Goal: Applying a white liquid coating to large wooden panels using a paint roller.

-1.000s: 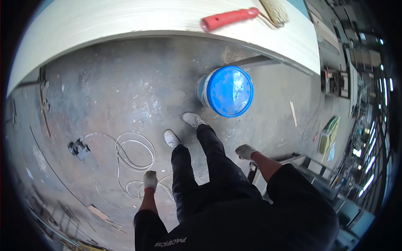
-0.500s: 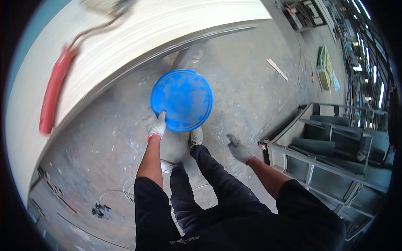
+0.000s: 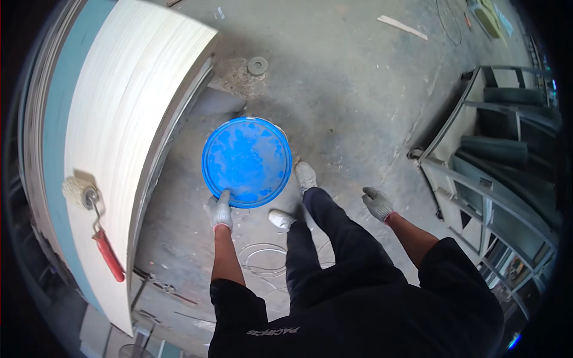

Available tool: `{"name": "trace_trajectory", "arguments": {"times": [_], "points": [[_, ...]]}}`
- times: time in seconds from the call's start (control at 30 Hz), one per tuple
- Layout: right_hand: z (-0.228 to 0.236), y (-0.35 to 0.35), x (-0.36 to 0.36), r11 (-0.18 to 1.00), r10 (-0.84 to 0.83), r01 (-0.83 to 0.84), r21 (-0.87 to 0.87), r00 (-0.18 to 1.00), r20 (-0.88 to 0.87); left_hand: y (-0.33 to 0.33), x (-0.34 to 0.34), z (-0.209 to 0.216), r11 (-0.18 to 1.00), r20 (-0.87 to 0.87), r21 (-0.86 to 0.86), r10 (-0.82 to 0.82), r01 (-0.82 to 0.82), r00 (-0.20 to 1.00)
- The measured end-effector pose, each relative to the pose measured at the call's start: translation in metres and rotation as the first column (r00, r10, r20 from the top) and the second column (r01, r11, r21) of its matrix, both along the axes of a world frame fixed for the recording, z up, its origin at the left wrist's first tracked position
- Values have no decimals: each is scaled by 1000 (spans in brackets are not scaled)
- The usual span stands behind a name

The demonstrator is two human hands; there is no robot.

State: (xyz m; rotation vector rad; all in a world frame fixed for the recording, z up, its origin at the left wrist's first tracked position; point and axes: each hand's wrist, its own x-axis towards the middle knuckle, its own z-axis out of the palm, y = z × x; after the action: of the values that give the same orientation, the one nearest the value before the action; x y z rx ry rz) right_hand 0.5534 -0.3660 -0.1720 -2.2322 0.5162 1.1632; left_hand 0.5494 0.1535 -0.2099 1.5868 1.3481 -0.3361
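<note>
Blue round plastic lid (image 3: 247,161) sits on a bucket on the dusty concrete floor (image 3: 358,89); I see my gloved left hand (image 3: 219,210), fingers pinching its near rim. Right hand (image 3: 378,203) hangs free, knit-gloved fingers loosely curled. Bucket body hidden beneath the lid.

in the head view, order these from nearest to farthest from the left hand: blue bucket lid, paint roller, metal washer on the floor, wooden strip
1. Blue bucket lid: touched by the left hand, just ahead.
2. Paint roller: on the board stack, left.
3. Metal washer: on the floor beyond the lid.
4. Wooden strip: far floor, upper right.
</note>
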Motion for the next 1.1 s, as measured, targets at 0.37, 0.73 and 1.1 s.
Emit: {"name": "trace_trajectory", "arguments": {"times": [0.37, 0.73, 1.1], "points": [[80, 137, -5, 922, 81, -58, 383, 996, -44, -40, 25, 84, 980, 239, 194, -10, -38, 971], [119, 141, -81, 783, -617, 483, 392, 686, 386, -232, 59, 193, 310, 153, 789, -935, 531, 318], [64, -48, -52, 69, -936, 909, 410, 201, -289, -402, -39, 78, -152, 118, 713, -936, 684, -331]]}}
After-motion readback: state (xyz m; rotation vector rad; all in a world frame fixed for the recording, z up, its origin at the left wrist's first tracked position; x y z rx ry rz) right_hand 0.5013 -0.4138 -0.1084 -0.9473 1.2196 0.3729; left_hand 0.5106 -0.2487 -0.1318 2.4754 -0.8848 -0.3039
